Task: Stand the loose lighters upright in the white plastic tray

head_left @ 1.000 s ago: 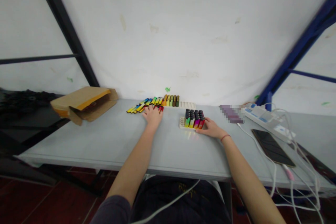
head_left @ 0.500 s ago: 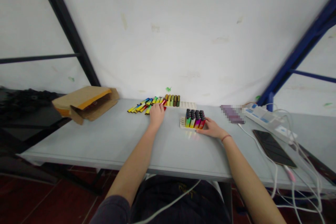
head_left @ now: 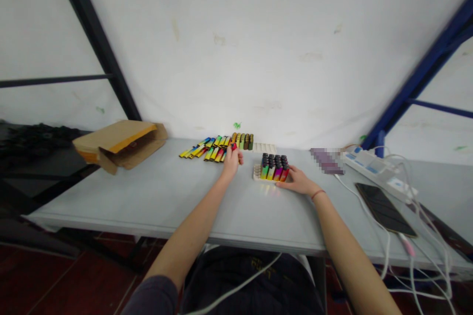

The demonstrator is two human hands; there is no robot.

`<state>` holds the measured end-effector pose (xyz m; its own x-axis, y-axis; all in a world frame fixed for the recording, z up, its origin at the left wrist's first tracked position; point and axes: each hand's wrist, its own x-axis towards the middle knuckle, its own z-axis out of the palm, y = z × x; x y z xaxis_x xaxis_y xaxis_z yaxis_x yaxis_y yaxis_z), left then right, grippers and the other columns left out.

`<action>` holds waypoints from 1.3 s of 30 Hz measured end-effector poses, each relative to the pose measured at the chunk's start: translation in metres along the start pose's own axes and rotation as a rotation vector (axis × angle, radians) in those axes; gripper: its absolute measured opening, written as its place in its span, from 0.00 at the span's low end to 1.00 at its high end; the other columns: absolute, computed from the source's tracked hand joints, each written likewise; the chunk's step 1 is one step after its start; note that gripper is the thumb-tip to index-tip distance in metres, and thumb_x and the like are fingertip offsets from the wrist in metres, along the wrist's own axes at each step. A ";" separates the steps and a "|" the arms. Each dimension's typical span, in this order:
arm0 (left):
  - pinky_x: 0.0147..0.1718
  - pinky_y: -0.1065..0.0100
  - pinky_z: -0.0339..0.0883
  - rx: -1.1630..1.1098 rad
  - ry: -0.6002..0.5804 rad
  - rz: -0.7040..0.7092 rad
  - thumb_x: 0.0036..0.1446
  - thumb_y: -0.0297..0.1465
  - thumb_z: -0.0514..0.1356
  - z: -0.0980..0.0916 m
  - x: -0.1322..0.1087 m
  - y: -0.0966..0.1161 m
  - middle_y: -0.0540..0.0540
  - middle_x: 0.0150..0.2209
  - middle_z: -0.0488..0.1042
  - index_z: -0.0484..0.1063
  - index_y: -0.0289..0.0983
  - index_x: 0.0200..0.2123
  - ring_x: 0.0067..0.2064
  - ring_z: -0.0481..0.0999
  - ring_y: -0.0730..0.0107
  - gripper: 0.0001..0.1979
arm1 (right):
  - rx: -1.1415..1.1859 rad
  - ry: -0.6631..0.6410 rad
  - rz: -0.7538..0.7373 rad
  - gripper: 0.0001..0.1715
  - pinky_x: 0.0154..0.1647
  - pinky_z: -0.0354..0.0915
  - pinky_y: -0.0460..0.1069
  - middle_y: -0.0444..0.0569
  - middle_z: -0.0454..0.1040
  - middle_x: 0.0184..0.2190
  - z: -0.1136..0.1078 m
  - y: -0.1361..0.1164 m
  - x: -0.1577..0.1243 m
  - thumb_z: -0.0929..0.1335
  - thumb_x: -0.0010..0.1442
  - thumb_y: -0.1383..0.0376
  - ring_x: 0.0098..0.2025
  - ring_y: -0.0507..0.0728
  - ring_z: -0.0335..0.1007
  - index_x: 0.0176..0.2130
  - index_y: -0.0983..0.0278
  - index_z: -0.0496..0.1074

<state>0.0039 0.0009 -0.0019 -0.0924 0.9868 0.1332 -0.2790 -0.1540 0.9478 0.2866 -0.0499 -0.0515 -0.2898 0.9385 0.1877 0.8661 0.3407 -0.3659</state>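
Observation:
Between the fingers of my left hand [head_left: 230,161] is a red lighter [head_left: 234,146], partly hidden by the hand. Just left of it, several loose colourful lighters [head_left: 207,147] lie in a spread on the table. My right hand [head_left: 301,182] grips the right end of a white slotted tray [head_left: 256,173], its thumb along the front edge. Rows of upright lighters [head_left: 274,167] with black tops and green, yellow, purple and red bodies fill most of that tray. The tray's leftmost slots hold nothing.
Behind my left hand stands a block of upright lighters [head_left: 244,140], with another white tray [head_left: 265,148] beside it. An open cardboard box [head_left: 121,142] lies at left. A phone [head_left: 385,208], a power strip [head_left: 380,170] and white cables occupy the right side.
My left hand has moved right and lifted away from the loose lighters, taking a red one with it. My right hand and the tray have stayed in place.

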 end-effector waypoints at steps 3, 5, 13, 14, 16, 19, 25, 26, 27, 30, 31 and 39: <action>0.16 0.74 0.48 -0.103 -0.038 -0.155 0.64 0.48 0.52 0.004 -0.004 0.004 0.57 0.17 0.59 0.61 0.39 0.28 0.15 0.54 0.79 0.20 | 0.000 0.007 -0.006 0.41 0.64 0.65 0.61 0.62 0.72 0.58 0.001 0.002 0.000 0.72 0.54 0.39 0.59 0.70 0.70 0.53 0.66 0.76; 0.15 0.74 0.46 -0.125 -0.068 -0.205 0.63 0.53 0.49 0.004 -0.007 0.005 0.57 0.15 0.56 0.62 0.39 0.25 0.14 0.52 0.80 0.25 | -0.002 0.008 -0.015 0.41 0.63 0.65 0.61 0.63 0.73 0.57 0.002 0.002 0.001 0.72 0.54 0.38 0.59 0.70 0.70 0.52 0.67 0.76; 0.15 0.74 0.40 -0.130 -0.020 -0.334 0.65 0.45 0.45 0.007 -0.012 0.004 0.57 0.12 0.48 0.51 0.41 0.19 0.13 0.45 0.80 0.23 | 0.003 0.010 -0.011 0.39 0.63 0.66 0.61 0.61 0.73 0.57 0.002 0.003 0.000 0.72 0.54 0.38 0.58 0.70 0.71 0.51 0.65 0.77; 0.15 0.74 0.39 -0.140 -0.001 -0.333 0.65 0.44 0.45 0.008 -0.012 0.004 0.57 0.13 0.48 0.51 0.41 0.19 0.13 0.44 0.80 0.23 | 0.011 0.012 -0.013 0.39 0.63 0.66 0.62 0.61 0.73 0.57 0.002 0.003 0.000 0.72 0.54 0.39 0.58 0.70 0.70 0.51 0.64 0.77; 0.15 0.74 0.39 -0.159 0.032 -0.316 0.64 0.43 0.44 0.009 -0.012 0.004 0.57 0.13 0.48 0.51 0.41 0.19 0.13 0.44 0.80 0.22 | 0.027 0.018 -0.014 0.40 0.63 0.65 0.62 0.61 0.73 0.57 0.002 0.003 0.000 0.72 0.53 0.39 0.59 0.70 0.70 0.52 0.64 0.76; 0.15 0.74 0.40 -0.162 0.065 -0.301 0.65 0.42 0.44 0.010 -0.013 0.003 0.57 0.14 0.48 0.51 0.41 0.19 0.13 0.44 0.80 0.22 | 0.033 0.021 -0.005 0.41 0.63 0.65 0.63 0.62 0.73 0.58 0.002 0.002 0.000 0.72 0.53 0.38 0.59 0.71 0.70 0.52 0.65 0.76; 0.14 0.74 0.41 -0.119 0.046 -0.299 0.65 0.47 0.43 0.009 -0.014 -0.005 0.57 0.13 0.48 0.51 0.42 0.20 0.13 0.44 0.79 0.24 | 0.028 0.002 0.008 0.39 0.63 0.65 0.63 0.64 0.72 0.58 0.001 0.000 -0.001 0.72 0.54 0.39 0.59 0.71 0.70 0.51 0.67 0.77; 0.14 0.74 0.41 -0.109 0.041 -0.304 0.65 0.48 0.43 0.009 -0.013 -0.005 0.57 0.13 0.48 0.51 0.42 0.20 0.13 0.44 0.79 0.24 | 0.032 0.005 0.004 0.39 0.64 0.65 0.63 0.63 0.72 0.58 0.000 0.000 -0.001 0.72 0.54 0.40 0.59 0.71 0.70 0.51 0.66 0.77; 0.14 0.73 0.40 -0.099 0.035 -0.310 0.65 0.47 0.44 0.009 -0.013 -0.006 0.57 0.13 0.48 0.51 0.42 0.20 0.13 0.44 0.79 0.24 | 0.034 0.010 0.001 0.38 0.64 0.65 0.63 0.62 0.73 0.58 0.000 0.000 -0.001 0.72 0.54 0.40 0.59 0.71 0.70 0.51 0.65 0.77; 0.14 0.74 0.40 -0.087 0.031 -0.317 0.64 0.45 0.44 0.009 -0.012 -0.005 0.57 0.13 0.48 0.51 0.42 0.20 0.13 0.44 0.79 0.22 | 0.038 0.016 -0.001 0.38 0.64 0.64 0.63 0.61 0.73 0.58 0.000 0.000 -0.001 0.73 0.53 0.40 0.60 0.71 0.70 0.52 0.64 0.76; 0.14 0.73 0.40 -0.090 0.037 -0.313 0.64 0.45 0.44 0.008 -0.012 -0.005 0.57 0.13 0.48 0.51 0.42 0.20 0.13 0.44 0.78 0.22 | 0.039 0.015 0.000 0.39 0.64 0.64 0.63 0.61 0.73 0.58 0.000 0.000 -0.001 0.72 0.53 0.40 0.60 0.71 0.69 0.52 0.64 0.76; 0.15 0.73 0.45 -0.124 0.039 -0.250 0.67 0.47 0.42 0.010 -0.009 -0.007 0.57 0.15 0.52 0.55 0.41 0.24 0.15 0.48 0.78 0.23 | 0.041 0.012 -0.014 0.39 0.64 0.64 0.63 0.61 0.73 0.58 0.000 -0.001 0.000 0.72 0.54 0.40 0.60 0.70 0.70 0.52 0.64 0.76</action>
<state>0.0163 -0.0060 -0.0071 -0.0419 0.9926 -0.1140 -0.4123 0.0867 0.9069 0.2864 -0.0504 -0.0510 -0.2964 0.9331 0.2037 0.8446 0.3557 -0.4002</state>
